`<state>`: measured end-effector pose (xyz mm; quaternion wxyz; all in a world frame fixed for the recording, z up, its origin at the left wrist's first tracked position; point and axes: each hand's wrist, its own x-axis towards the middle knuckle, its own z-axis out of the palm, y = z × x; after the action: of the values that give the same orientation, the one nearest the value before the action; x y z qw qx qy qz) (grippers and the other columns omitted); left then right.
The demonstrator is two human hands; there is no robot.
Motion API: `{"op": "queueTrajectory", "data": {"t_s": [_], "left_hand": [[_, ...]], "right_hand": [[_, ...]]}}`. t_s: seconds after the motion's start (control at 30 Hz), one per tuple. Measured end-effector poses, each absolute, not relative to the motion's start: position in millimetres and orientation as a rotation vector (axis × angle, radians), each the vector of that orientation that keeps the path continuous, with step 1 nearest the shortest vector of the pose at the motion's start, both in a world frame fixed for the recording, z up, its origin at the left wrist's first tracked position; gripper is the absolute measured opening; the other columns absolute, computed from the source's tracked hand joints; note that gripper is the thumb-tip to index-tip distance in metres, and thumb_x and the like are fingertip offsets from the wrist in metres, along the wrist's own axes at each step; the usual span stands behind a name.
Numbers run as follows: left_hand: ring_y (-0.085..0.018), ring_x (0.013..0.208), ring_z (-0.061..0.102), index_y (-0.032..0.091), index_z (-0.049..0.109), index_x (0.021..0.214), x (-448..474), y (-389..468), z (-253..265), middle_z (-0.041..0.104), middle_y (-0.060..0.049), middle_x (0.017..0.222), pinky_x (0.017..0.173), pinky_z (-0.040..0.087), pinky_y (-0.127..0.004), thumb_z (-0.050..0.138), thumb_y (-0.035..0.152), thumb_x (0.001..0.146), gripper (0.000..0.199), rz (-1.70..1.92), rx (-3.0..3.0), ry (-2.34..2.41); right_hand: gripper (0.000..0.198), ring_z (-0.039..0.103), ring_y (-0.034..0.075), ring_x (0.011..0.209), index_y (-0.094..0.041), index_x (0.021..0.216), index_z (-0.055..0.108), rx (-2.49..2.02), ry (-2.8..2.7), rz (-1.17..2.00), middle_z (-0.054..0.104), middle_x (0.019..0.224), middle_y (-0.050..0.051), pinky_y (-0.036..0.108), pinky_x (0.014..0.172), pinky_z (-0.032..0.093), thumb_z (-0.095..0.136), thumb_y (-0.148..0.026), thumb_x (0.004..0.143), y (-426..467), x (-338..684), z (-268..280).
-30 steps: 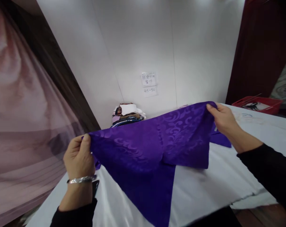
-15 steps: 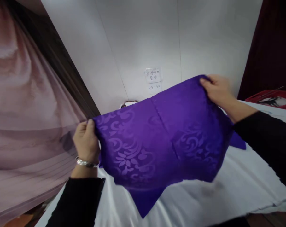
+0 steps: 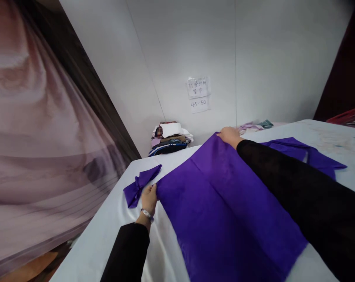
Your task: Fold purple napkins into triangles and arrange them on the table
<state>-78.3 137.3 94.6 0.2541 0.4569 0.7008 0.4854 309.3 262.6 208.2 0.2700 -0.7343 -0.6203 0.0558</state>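
Note:
A purple cloth napkin [image 3: 206,196] with a crease down its middle is spread out over the white-covered table. My left hand [image 3: 149,198], a silver bracelet at its wrist, pinches the near-left corner of the top edge. The far corner of that edge is gripped by my right hand [image 3: 230,136], its arm reaching across the cloth. Just beyond my left hand lies a folded purple napkin [image 3: 142,185], bunched at its middle like a bow. More purple cloth [image 3: 309,156] rests loosely right of my right forearm, which partly hides it.
A stack of folded fabrics [image 3: 170,139] stands at the table's back, against the white wall. Handwritten paper signs [image 3: 199,92] hang above. A pink curtain [image 3: 42,137] borders the left side. Pale and green cloths [image 3: 255,125] and a red item [image 3: 347,115] are at the back right.
The napkin has come down from being held up by both hands to lying across the table. Its patterned face no longer shows. The bow-like napkin and fabric stack are now uncovered.

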Motion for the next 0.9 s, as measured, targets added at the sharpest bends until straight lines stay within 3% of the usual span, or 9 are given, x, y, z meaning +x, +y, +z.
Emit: {"op": "queueTrajectory", "data": {"t_s": [0.1,0.2,0.27,0.4,0.5,0.7,0.9], "left_hand": [[-0.013,0.041,0.051,0.020,0.049,0.062,-81.7,128.2,75.0,0.050,0.005,0.047,0.042,0.038,-0.023,0.049,0.038,0.073,0.022,1.253,1.125,1.867],[-0.013,0.044,0.057,0.019,0.049,0.070,-89.3,121.5,57.9,0.057,0.003,0.056,0.042,0.040,-0.022,0.048,0.034,0.076,0.016,1.222,1.004,1.829],[-0.013,0.045,0.057,0.019,0.049,0.072,-96.2,118.7,48.9,0.058,0.002,0.059,0.043,0.041,-0.022,0.047,0.031,0.078,0.013,1.215,0.930,1.825],[-0.012,0.044,0.056,0.020,0.049,0.072,-109.1,115.2,39.5,0.058,0.000,0.059,0.043,0.040,-0.023,0.046,0.028,0.082,0.012,1.231,0.818,1.826],[-0.012,0.047,0.057,0.020,0.049,0.073,-116.5,112.8,39.2,0.057,0.001,0.059,0.043,0.040,-0.021,0.048,0.026,0.082,0.011,1.268,0.782,1.806],[-0.011,0.049,0.057,0.020,0.049,0.073,-125.9,105.7,42.9,0.057,0.002,0.063,0.047,0.042,-0.021,0.049,0.025,0.082,0.010,1.351,0.716,1.784],[-0.011,0.048,0.056,0.020,0.048,0.072,-122.7,88.9,42.1,0.053,0.004,0.060,0.047,0.042,-0.021,0.051,0.024,0.081,0.011,1.401,0.643,1.806]], "right_hand": [[0.043,0.059,0.024,0.099,-0.012,0.109,0.062,-1.854,-1.719,0.271,0.065,0.105,0.015,0.032,0.081,0.045,0.042,-0.043,0.088,274.3,277.6,197.1],[0.057,0.054,0.018,0.108,-0.019,0.135,0.038,-1.594,-1.759,0.440,0.053,0.127,0.010,0.027,0.084,0.045,0.039,-0.050,0.088,270.3,242.6,180.7],[0.066,0.055,0.018,0.106,-0.020,0.141,0.025,-1.373,-1.765,0.688,0.049,0.131,0.011,0.028,0.082,0.047,0.043,-0.052,0.085,252.9,221.1,164.6],[0.056,0.063,0.020,0.088,-0.017,0.132,0.043,-1.082,-2.003,1.057,0.065,0.106,0.011,0.034,0.078,0.050,0.049,-0.043,0.083,175.4,197.8,122.0],[0.048,0.057,0.022,0.103,-0.020,0.123,0.054,-0.911,-2.250,1.046,0.062,0.116,0.008,0.037,0.092,0.043,0.054,-0.043,0.080,96.3,209.3,89.6],[0.044,0.042,0.025,0.122,-0.029,0.130,0.046,-1.168,-2.238,0.971,0.050,0.131,0.008,0.048,0.103,0.031,0.043,-0.034,0.087,-13.7,287.8,42.3],[0.051,0.032,0.027,0.129,-0.029,0.131,0.045,-1.060,-2.434,0.831,0.041,0.138,0.007,0.054,0.106,0.020,0.044,-0.020,0.081,-31.7,319.1,18.9]]}}
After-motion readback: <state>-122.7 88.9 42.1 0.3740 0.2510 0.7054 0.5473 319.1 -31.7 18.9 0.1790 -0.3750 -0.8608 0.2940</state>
